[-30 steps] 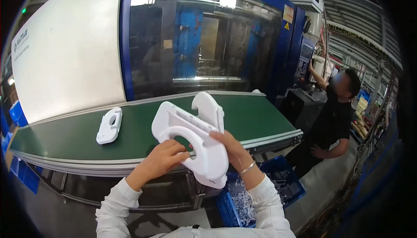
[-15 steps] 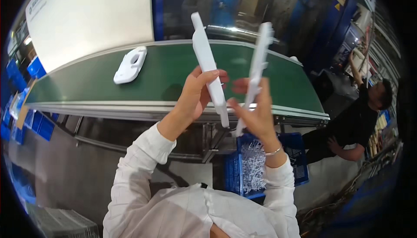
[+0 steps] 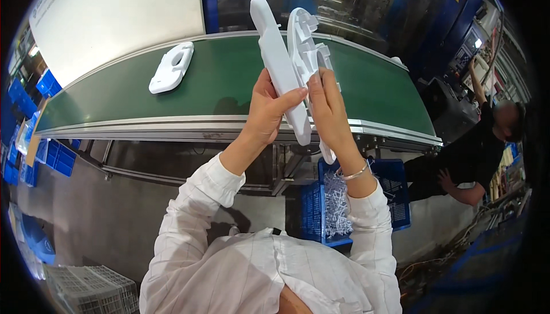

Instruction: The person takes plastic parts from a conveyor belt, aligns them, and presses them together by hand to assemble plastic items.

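Over the conveyor belt, my left hand [image 3: 269, 107] grips a long white plastic part [image 3: 276, 62] by its lower half, thumb across its outer face. My right hand [image 3: 329, 108] is closed on a second white plastic part [image 3: 303, 45], whose ribbed, hollow inner side shows. The two parts stand side by side, tilted, very near each other; whether they touch low down I cannot tell. A third white plastic part [image 3: 172, 69], with a round opening near its far end, lies on the green belt to the left.
The green conveyor belt [image 3: 217, 79] with metal rails spans the view. Below it at right sit blue crates [image 3: 312, 216] with thin white plastic pieces. A person in black [image 3: 464, 156] stands at the far right by a machine. A grey crate [image 3: 91, 288] is at lower left.
The right-hand part has moved left, close against the left-hand part, and turned to show its ribbed side. Both hands and parts sit slightly higher in view.
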{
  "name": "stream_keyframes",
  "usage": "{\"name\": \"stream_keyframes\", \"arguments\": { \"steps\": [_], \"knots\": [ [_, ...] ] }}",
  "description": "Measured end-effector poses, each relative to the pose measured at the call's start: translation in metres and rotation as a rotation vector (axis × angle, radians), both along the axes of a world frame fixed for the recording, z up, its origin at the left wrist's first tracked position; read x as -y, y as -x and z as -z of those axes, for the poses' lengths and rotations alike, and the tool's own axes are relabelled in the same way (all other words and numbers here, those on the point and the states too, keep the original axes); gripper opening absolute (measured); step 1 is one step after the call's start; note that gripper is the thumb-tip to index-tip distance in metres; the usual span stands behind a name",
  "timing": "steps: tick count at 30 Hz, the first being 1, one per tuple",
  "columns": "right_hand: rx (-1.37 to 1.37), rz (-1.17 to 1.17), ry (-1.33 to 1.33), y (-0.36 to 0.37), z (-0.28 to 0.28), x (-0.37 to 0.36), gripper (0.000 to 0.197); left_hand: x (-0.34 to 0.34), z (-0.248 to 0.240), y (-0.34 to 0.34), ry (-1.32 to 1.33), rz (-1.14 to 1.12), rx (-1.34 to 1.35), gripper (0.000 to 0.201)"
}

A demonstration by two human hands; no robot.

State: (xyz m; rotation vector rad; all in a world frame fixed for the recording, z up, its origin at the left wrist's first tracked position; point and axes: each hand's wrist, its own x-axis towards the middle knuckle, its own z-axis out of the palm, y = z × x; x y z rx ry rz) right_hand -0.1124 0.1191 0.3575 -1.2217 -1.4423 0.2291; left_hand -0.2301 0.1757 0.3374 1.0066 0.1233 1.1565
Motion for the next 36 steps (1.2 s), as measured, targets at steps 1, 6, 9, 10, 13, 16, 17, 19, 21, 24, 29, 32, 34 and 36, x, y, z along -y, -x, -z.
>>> {"name": "stream_keyframes", "arguments": {
  "steps": [1, 6, 9, 10, 13, 16, 17, 19, 21, 24, 29, 32, 34, 36],
  "knots": [
    [-0.002, 0.005, 0.005, -0.003, 0.001, 0.001, 0.033, 0.0, 0.001, -0.001, 0.0, -0.01, -0.001, 0.052],
    [-0.183, -0.146, -0.199, -0.036, -0.008, -0.002, 0.021, -0.009, 0.008, 0.01, 0.07, 0.205, 0.021, 0.048],
    [-0.078, 0.016, -0.583, -0.056, -0.033, 0.0, 0.022, -0.009, 0.01, 0.004, 0.1, 0.374, 0.08, 0.049],
    [-0.087, -0.036, -0.649, -0.057, -0.037, 0.0, 0.021, -0.008, 0.01, 0.003, 0.136, 0.446, 0.088, 0.049],
    [0.407, -0.062, -0.798, -0.064, -0.055, 0.003, 0.025, 0.0, 0.006, -0.002, 0.179, 0.507, 0.042, 0.052],
    [0.5, -0.18, -0.663, -0.036, -0.038, 0.016, 0.032, 0.013, 0.002, -0.001, 0.309, 0.41, -0.004, 0.067],
    [0.516, -0.251, -0.653, -0.042, -0.022, 0.011, 0.033, 0.025, -0.007, -0.003, 0.345, 0.422, 0.058, 0.068],
    [0.542, -0.258, -0.635, -0.035, -0.002, 0.007, 0.039, 0.024, -0.005, 0.005, 0.368, 0.402, -0.02, 0.066],
    [0.609, -0.228, -0.584, -0.033, -0.002, 0.007, 0.04, 0.02, 0.004, 0.007, 0.37, 0.385, -0.015, 0.064],
    [0.875, -0.164, -0.528, -0.046, 0.008, -0.003, 0.054, 0.011, 0.012, 0.011, 0.413, 0.403, 0.043, 0.062],
    [1.047, -0.106, -0.453, -0.063, 0.02, -0.001, 0.066, 0.008, 0.013, 0.018, 0.471, 0.377, 0.105, 0.05],
    [1.009, -0.089, -0.194, -0.073, 0.034, 0.017, 0.071, 0.002, 0.025, 0.016, 0.469, 0.395, 0.092, 0.043],
    [0.871, 0.026, 0.092, -0.072, 0.04, 0.036, 0.074, 0.008, 0.019, 0.014, 0.472, 0.382, 0.1, 0.041],
    [0.814, 0.191, -0.111, -0.084, 0.046, 0.039, 0.052, 0.006, 0.021, 0.015, 0.473, 0.383, 0.142, 0.037]
  ]
}}
